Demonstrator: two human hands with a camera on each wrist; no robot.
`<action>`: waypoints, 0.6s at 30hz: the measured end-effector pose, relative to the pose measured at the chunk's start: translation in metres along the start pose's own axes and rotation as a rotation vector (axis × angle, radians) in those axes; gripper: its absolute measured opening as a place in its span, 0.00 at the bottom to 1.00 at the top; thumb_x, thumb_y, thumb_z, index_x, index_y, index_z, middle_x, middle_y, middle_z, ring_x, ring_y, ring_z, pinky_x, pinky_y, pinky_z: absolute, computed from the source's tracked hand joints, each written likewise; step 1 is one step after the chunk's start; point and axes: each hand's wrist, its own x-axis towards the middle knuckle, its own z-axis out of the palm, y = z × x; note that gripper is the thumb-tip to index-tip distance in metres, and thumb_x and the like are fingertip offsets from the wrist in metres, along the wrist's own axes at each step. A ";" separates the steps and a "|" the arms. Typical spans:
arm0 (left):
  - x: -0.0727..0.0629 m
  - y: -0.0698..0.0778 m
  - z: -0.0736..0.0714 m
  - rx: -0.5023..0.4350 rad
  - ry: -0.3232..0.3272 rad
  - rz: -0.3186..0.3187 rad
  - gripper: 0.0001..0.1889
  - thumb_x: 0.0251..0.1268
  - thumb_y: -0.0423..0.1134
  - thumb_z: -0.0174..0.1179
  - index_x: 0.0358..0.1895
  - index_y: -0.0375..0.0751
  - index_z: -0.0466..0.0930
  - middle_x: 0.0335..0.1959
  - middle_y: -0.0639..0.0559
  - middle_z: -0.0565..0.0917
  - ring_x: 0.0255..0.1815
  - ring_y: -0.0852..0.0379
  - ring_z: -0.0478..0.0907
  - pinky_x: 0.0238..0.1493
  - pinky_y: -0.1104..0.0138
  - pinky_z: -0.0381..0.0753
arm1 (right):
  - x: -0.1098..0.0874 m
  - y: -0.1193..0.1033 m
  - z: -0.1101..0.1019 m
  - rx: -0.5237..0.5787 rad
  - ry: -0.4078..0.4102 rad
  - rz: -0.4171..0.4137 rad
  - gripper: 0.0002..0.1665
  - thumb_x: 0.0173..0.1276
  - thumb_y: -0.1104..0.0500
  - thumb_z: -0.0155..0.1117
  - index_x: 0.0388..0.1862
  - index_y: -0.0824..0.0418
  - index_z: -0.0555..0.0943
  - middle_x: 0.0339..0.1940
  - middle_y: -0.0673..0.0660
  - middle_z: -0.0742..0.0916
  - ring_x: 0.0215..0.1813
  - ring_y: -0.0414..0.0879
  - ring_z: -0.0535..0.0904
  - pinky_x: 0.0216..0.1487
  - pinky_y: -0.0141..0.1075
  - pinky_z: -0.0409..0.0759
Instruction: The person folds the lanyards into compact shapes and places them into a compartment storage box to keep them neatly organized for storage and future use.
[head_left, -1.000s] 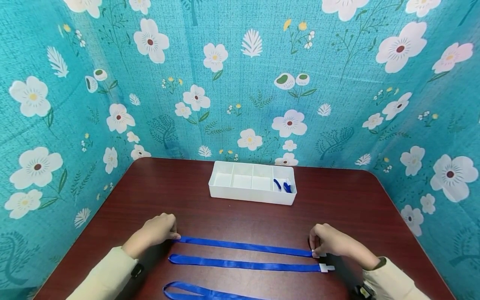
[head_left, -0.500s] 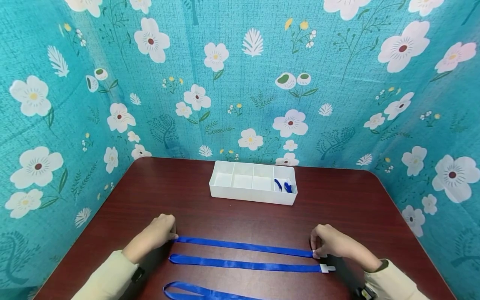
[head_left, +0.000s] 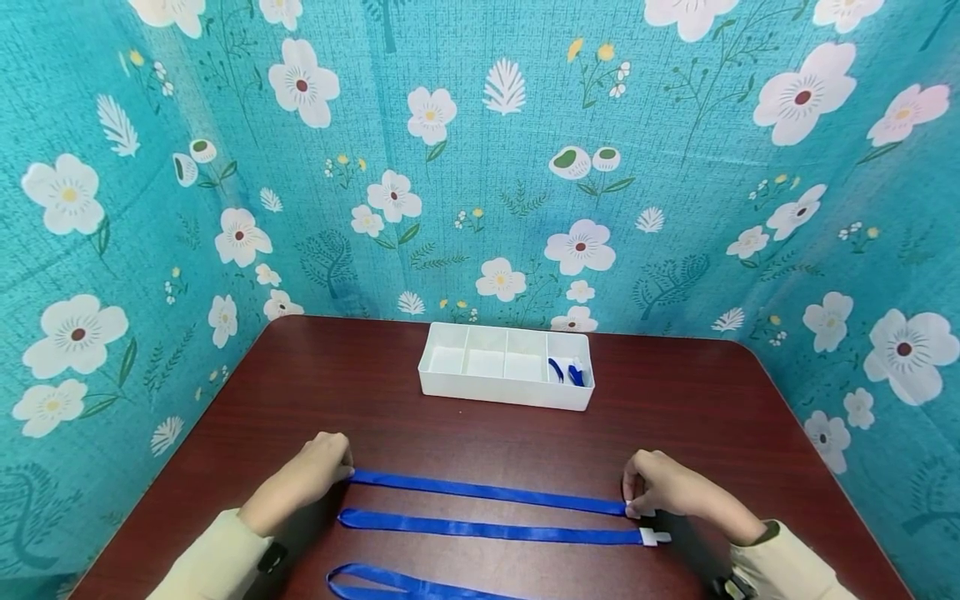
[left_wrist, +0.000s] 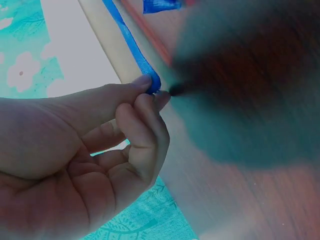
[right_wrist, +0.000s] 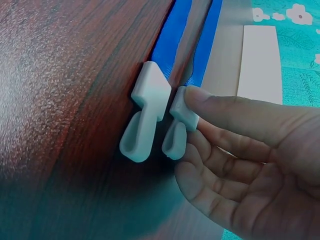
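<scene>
strap (head_left: 487, 492) runs straight beside its twin (head_left: 487, 528), left grip (head_left: 313, 468) pinching its end (left_wrist: 155, 82), right grip (head_left: 663, 485) its clip (right_wrist: 185, 117); pull evenly, without twisting. hard to tell if it touches the desk (head_left: 337, 392).

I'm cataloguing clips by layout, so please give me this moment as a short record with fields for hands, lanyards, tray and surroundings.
left hand: pinches the left end of the far blue lanyard
right hand: pinches that lanyard's white clip
middle blue lanyard: laid straight on the table, its white clip at the right
near blue lanyard: loop at left, partly out of frame
white four-compartment tray: at the table's back; small blue pieces in its rightmost compartment
backdrop: teal floral cloth
</scene>
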 end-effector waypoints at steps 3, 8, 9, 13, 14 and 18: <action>0.000 -0.002 0.000 0.005 -0.003 0.000 0.08 0.59 0.27 0.69 0.26 0.39 0.80 0.22 0.56 0.78 0.23 0.61 0.74 0.25 0.64 0.77 | 0.000 0.001 0.000 0.006 -0.002 -0.003 0.11 0.54 0.69 0.76 0.21 0.59 0.81 0.17 0.45 0.81 0.20 0.33 0.72 0.20 0.30 0.72; 0.000 -0.005 0.002 0.005 -0.014 -0.009 0.10 0.62 0.29 0.68 0.25 0.40 0.79 0.21 0.57 0.75 0.22 0.61 0.71 0.24 0.65 0.73 | -0.002 0.002 0.000 0.030 -0.007 0.013 0.11 0.55 0.68 0.76 0.22 0.59 0.81 0.18 0.46 0.82 0.20 0.34 0.72 0.20 0.29 0.71; 0.001 -0.005 0.002 0.008 -0.012 -0.009 0.10 0.62 0.29 0.68 0.25 0.41 0.78 0.21 0.58 0.75 0.22 0.61 0.70 0.24 0.65 0.73 | -0.002 0.002 0.000 0.037 -0.008 0.014 0.10 0.55 0.68 0.76 0.23 0.59 0.81 0.18 0.46 0.82 0.20 0.34 0.72 0.20 0.29 0.70; 0.002 -0.005 0.001 0.003 0.002 0.007 0.11 0.63 0.30 0.67 0.24 0.42 0.77 0.20 0.58 0.73 0.22 0.61 0.68 0.23 0.66 0.71 | -0.004 0.003 -0.001 0.063 -0.008 0.007 0.10 0.55 0.69 0.75 0.23 0.61 0.81 0.19 0.48 0.82 0.20 0.35 0.72 0.19 0.30 0.69; 0.002 -0.005 0.001 0.000 0.002 0.007 0.11 0.63 0.30 0.67 0.24 0.43 0.77 0.20 0.58 0.73 0.21 0.61 0.68 0.23 0.66 0.70 | -0.004 0.004 -0.001 0.069 -0.008 0.010 0.10 0.55 0.69 0.75 0.23 0.61 0.81 0.19 0.48 0.83 0.20 0.35 0.73 0.19 0.30 0.69; 0.003 -0.005 -0.001 -0.039 -0.006 -0.009 0.12 0.64 0.29 0.66 0.23 0.42 0.78 0.17 0.57 0.72 0.18 0.61 0.68 0.20 0.68 0.69 | -0.004 0.006 -0.002 0.107 -0.009 0.001 0.09 0.55 0.69 0.75 0.24 0.63 0.81 0.19 0.49 0.83 0.20 0.35 0.73 0.20 0.29 0.69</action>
